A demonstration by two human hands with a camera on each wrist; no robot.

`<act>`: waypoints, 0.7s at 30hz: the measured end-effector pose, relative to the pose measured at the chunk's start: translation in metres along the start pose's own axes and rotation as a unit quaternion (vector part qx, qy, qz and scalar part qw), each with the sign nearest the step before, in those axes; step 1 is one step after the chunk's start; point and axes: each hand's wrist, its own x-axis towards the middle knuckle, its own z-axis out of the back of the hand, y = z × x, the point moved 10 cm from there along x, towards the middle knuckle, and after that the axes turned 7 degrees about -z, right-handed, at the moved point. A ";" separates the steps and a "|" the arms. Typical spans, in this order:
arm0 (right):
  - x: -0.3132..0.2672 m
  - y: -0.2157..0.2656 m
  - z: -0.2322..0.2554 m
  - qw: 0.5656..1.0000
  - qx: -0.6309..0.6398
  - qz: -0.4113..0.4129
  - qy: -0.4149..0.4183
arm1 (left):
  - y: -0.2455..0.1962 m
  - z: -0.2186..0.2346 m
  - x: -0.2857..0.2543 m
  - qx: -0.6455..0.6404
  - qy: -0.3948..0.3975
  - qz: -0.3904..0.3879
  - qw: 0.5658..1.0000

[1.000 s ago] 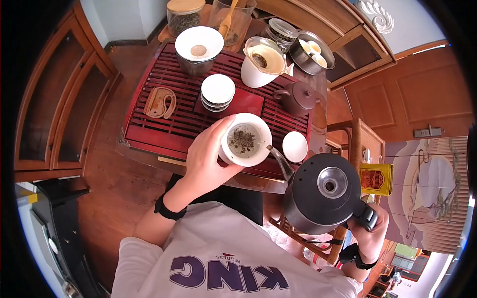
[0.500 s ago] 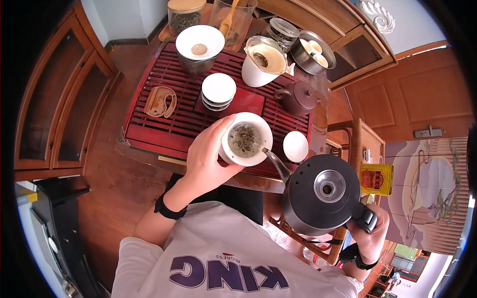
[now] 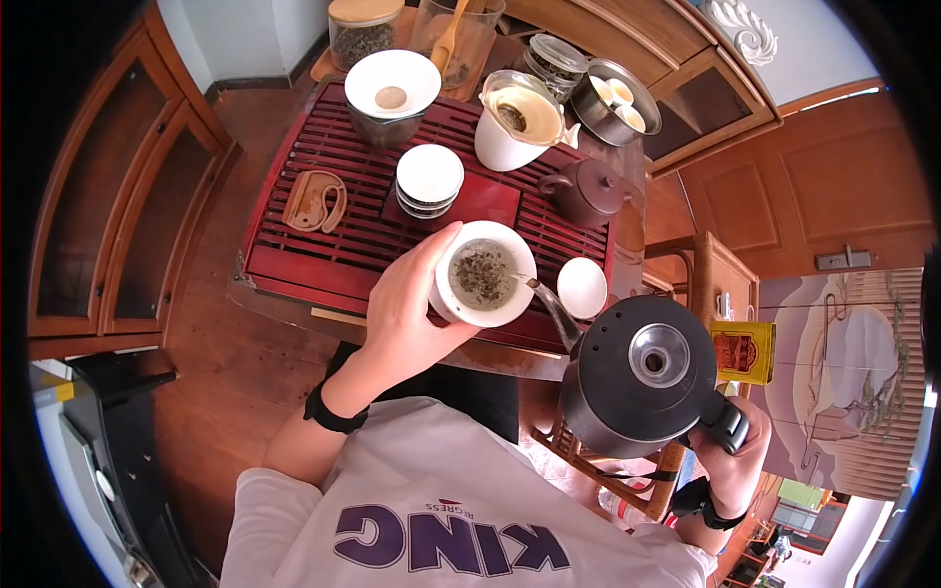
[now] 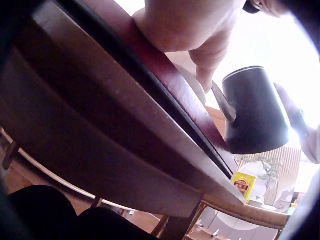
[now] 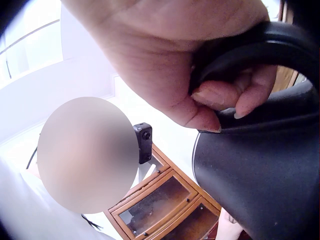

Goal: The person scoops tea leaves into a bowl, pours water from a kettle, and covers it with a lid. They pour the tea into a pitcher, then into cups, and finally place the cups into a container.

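My left hand (image 3: 407,299) holds a white gaiwan bowl (image 3: 505,235) by its side, thumb and fingers spread around it at the front of the tea tray. Dark tea leaves (image 3: 483,276) float in the water inside. My right hand (image 3: 737,451) grips the handle of a black kettle (image 3: 627,407); in the right wrist view the fingers (image 5: 220,95) curl through that handle (image 5: 295,37). The kettle's metal spout (image 3: 556,312) reaches the bowl's right rim. Seen from the left wrist, the kettle (image 4: 252,112) is held up beside the tray's edge.
On the slatted red tray (image 3: 323,269) stand stacked white cups (image 3: 429,174), a strainer (image 3: 377,73), a white pitcher with a strainer (image 3: 505,147), a brown teapot (image 3: 585,191) and a wooden piece (image 3: 316,201). A small white dish (image 3: 582,289) lies near the spout. Tea jars (image 3: 365,39) stand behind.
The water in the bowl has risen, and the leaves have spread over it. The kettle dipped slightly left, then drew back a little right; the left hand and bowl barely moved.
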 end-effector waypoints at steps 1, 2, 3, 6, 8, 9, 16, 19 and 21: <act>0.000 0.001 -0.001 1.000 0.000 0.000 0.000 | 0.000 0.000 0.000 -0.002 -0.004 0.002 1.000; 0.000 0.002 -0.002 1.000 -0.001 -0.003 0.006 | 0.000 0.001 0.000 -0.002 -0.004 0.002 1.000; 0.001 0.003 -0.003 1.000 -0.002 -0.006 0.012 | -0.001 0.001 0.001 0.001 -0.003 0.003 1.000; 0.000 0.002 -0.003 1.000 0.000 0.004 0.012 | 0.000 0.001 0.000 0.004 -0.003 0.004 1.000; -0.001 0.002 -0.003 1.000 -0.005 0.005 0.015 | 0.000 0.001 0.000 0.003 -0.002 0.005 1.000; -0.002 0.001 -0.003 1.000 -0.010 0.005 0.018 | 0.000 0.001 0.000 0.003 -0.004 0.004 1.000; -0.003 -0.003 -0.001 1.000 -0.005 0.003 0.015 | 0.003 0.000 0.000 -0.006 -0.008 0.019 1.000; -0.002 0.000 -0.002 1.000 -0.003 -0.006 0.009 | 0.003 0.000 0.000 -0.003 -0.004 0.017 1.000; -0.002 0.000 -0.001 1.000 0.000 -0.008 0.006 | 0.002 0.000 0.001 0.001 -0.004 0.014 1.000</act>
